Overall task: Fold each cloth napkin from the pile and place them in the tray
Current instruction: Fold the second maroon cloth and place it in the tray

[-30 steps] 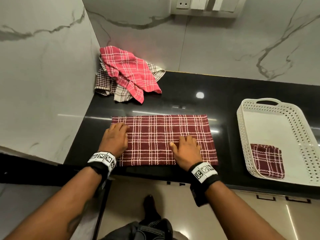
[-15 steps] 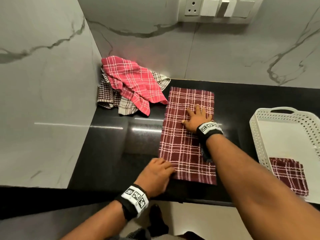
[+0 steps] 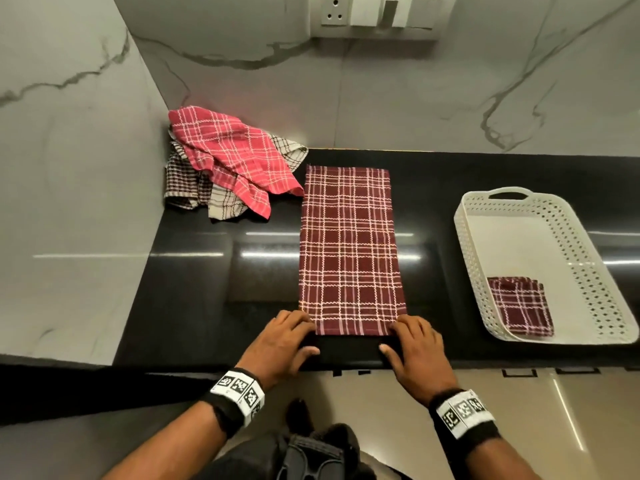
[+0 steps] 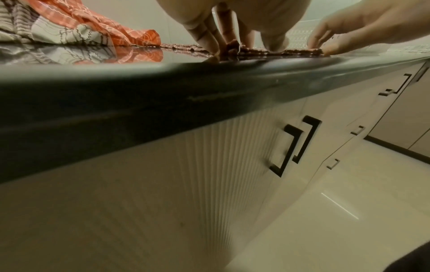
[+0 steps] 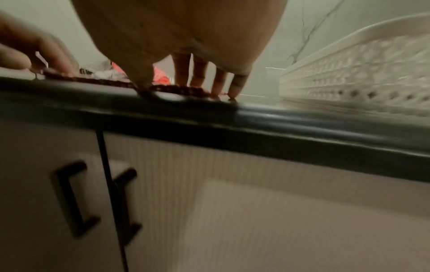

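A maroon plaid napkin (image 3: 349, 251), folded into a long strip, lies flat on the black counter (image 3: 194, 271) and runs straight away from me. My left hand (image 3: 287, 337) has its fingertips on the near left corner. My right hand (image 3: 415, 341) has its fingertips on the near right corner. Both thumbs lie on the counter in front of the napkin's near edge. In the left wrist view the fingers (image 4: 209, 40) come down on the napkin's edge (image 4: 298, 52). The blurred right wrist view shows fingers (image 5: 218, 81) on the napkin (image 5: 181, 90).
The pile of unfolded napkins (image 3: 228, 161), a red plaid one on top, sits in the back left corner against the marble walls. A white perforated tray (image 3: 478, 271) stands at the right and holds one folded maroon napkin (image 3: 519, 304). Cabinet doors with black handles (image 4: 291, 145) are below the counter.
The napkin has been turned from crosswise to lengthwise. My right hand came back from its far part to the near right corner, and my left hand now touches the near left corner.
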The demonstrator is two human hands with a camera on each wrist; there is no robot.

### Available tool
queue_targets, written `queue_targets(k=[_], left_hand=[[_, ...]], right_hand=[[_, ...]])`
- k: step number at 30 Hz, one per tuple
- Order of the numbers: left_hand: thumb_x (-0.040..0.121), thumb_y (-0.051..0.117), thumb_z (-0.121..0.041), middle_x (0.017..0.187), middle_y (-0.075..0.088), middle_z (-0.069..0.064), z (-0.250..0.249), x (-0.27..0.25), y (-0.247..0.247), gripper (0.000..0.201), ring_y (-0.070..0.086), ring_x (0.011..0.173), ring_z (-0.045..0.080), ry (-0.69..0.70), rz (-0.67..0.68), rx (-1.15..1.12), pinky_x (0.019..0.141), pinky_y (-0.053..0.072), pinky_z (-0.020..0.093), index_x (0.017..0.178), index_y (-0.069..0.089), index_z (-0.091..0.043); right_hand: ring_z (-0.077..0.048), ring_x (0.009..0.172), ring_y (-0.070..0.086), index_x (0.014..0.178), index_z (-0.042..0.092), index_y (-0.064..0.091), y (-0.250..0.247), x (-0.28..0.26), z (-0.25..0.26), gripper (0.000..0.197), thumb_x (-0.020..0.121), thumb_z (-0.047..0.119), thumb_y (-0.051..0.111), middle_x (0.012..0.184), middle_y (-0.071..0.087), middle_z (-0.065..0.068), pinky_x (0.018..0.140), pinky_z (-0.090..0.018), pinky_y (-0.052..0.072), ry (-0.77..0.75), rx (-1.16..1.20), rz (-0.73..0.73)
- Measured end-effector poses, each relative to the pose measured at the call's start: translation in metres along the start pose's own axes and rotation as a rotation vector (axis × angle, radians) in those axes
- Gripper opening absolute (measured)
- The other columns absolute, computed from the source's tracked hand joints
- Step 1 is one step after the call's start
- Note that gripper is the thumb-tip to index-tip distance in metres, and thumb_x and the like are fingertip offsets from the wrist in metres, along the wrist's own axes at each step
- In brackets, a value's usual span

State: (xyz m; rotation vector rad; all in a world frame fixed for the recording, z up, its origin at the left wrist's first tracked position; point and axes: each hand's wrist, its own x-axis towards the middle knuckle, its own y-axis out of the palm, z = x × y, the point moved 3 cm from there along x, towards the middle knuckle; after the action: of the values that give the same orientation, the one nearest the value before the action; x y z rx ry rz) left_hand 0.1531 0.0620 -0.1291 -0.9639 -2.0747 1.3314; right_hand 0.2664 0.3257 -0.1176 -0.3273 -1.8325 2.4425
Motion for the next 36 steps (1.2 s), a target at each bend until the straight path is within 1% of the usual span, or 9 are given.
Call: queue_targets(k=[5,10,13,19,22,24,27,30,36], left_hand=[[0.071,0.073,-0.051,0.128,0.051,-0.003,-0.027,-0.019,0.011,0.064,0.05,0.11,0.021,-0.056,0.086,0.144,0.092,0.049,0.036,0.127,0.054,-0.025],[0.072,0.072,0.001,0.094,0.059,0.001,-0.062,-0.024,0.011,0.032,0.048,0.076,0.021,-0.054,-0.058,0.145,0.064,0.048,0.035,0.093,0.058,-0.019],[0.074,0.071,-0.005,0.088,0.059,-0.001,-0.075,-0.035,0.008,0.027,0.048,0.077,0.021,-0.081,-0.063,0.132,0.066,0.048,0.037,0.087,0.054,-0.021],[0.088,0.068,-0.015,0.101,0.066,-0.009,-0.097,-0.06,-0.028,0.019,0.062,0.09,0.009,-0.223,-0.023,-0.194,0.085,0.052,0.028,0.103,0.061,-0.024],[0.086,0.075,-0.017,0.095,0.071,-0.016,-0.106,-0.069,-0.063,0.017,0.067,0.088,-0.001,-0.294,0.115,-0.394,0.083,0.053,0.019,0.099,0.071,-0.028],[0.087,0.074,-0.012,0.088,0.074,-0.012,-0.111,-0.07,-0.085,0.017,0.07,0.085,0.003,-0.314,0.121,-0.572,0.078,0.054,0.016,0.099,0.074,-0.024],[0.089,0.07,-0.005,0.095,0.076,-0.005,-0.104,-0.05,-0.108,0.016,0.072,0.09,0.011,-0.304,-0.099,-0.714,0.079,0.056,0.02,0.103,0.073,-0.013],[0.089,0.072,-0.009,0.092,0.075,-0.007,-0.081,-0.005,-0.109,0.014,0.071,0.088,0.005,-0.306,-0.287,-0.587,0.083,0.054,0.017,0.101,0.073,-0.015],[0.091,0.069,-0.017,0.09,0.07,-0.009,-0.007,0.107,-0.075,0.01,0.064,0.084,0.006,-0.446,-0.223,-0.383,0.081,0.049,0.024,0.099,0.073,-0.021]], right_hand=[[-0.022,0.13,0.042,0.129,0.023,0.054,0.005,-0.025,-0.025,0.072,0.069,0.051,0.082,0.135,0.049,0.003,0.106,-0.045,0.042,-0.125,0.014,0.049],[-0.024,0.095,0.056,0.102,0.023,0.055,-0.001,-0.037,-0.026,0.056,0.06,0.006,0.087,0.102,0.061,0.001,0.073,-0.039,0.051,-0.217,-0.11,-0.024],[-0.024,0.084,0.054,0.095,0.022,0.057,-0.007,-0.053,-0.026,0.043,0.066,0.0,0.079,0.094,0.061,0.0,0.066,-0.035,0.045,-0.231,-0.11,-0.071],[-0.017,0.11,0.049,0.1,0.025,0.068,-0.046,-0.087,-0.034,0.011,0.091,0.019,0.067,0.104,0.062,0.008,0.085,-0.039,0.044,-0.141,0.154,-0.008],[-0.004,0.098,0.056,0.091,0.035,0.069,-0.086,-0.101,-0.031,0.013,0.091,0.022,0.07,0.093,0.065,0.017,0.085,-0.025,0.043,-0.139,0.408,0.184],[-0.005,0.091,0.064,0.091,0.025,0.071,-0.114,-0.102,-0.024,0.011,0.091,0.014,0.07,0.089,0.071,0.009,0.083,-0.018,0.048,-0.15,0.67,0.204],[-0.018,0.084,0.07,0.096,0.008,0.071,-0.136,-0.072,-0.021,0.008,0.092,0.004,0.067,0.09,0.072,-0.009,0.08,-0.027,0.057,-0.079,0.938,0.053],[-0.012,0.085,0.067,0.096,0.013,0.071,-0.129,-0.02,-0.027,0.009,0.092,0.006,0.067,0.091,0.073,-0.003,0.081,-0.023,0.054,0.052,0.873,-0.113],[-0.008,0.084,0.065,0.092,0.021,0.07,-0.088,0.091,-0.043,0.01,0.092,0.011,0.067,0.09,0.07,0.005,0.087,-0.031,0.054,0.317,0.768,-0.235]])
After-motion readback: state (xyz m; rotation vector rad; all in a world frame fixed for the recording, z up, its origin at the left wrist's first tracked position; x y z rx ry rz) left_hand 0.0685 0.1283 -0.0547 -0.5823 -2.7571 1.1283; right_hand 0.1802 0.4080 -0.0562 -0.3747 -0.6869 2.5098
